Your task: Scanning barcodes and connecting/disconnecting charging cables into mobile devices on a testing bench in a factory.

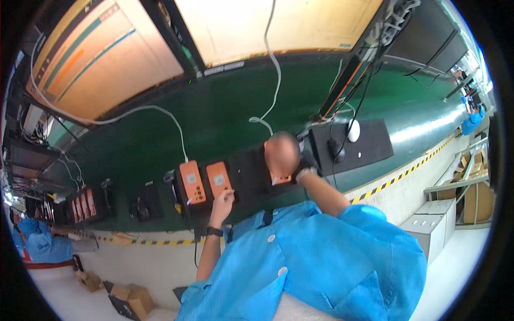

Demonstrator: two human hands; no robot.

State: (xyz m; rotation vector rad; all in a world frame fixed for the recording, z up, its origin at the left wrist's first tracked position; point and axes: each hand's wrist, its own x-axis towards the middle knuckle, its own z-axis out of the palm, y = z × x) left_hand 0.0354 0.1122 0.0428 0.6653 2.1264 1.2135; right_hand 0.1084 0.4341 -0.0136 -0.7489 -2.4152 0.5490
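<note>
Three orange phones lie on dark mats along the green bench. The left phone [193, 182] has a white cable at its far end and dark round lenses at its near end. My left hand [224, 202] is at the near end of the middle phone [218, 176], its fingers pinched together; whatever they hold is too small to make out. My right hand [305, 172] reaches to the right phone [280, 178]. A blurred oval patch covers most of that phone and part of the hand, so the right fingers are hidden.
Two large screens [278, 27] stand behind the bench [225, 107]. A white mouse [354, 131] and a dark device [336, 150] rest on a black pad [375, 142] at right. More orange phones [83, 206] lie far left. People in blue work at both sides.
</note>
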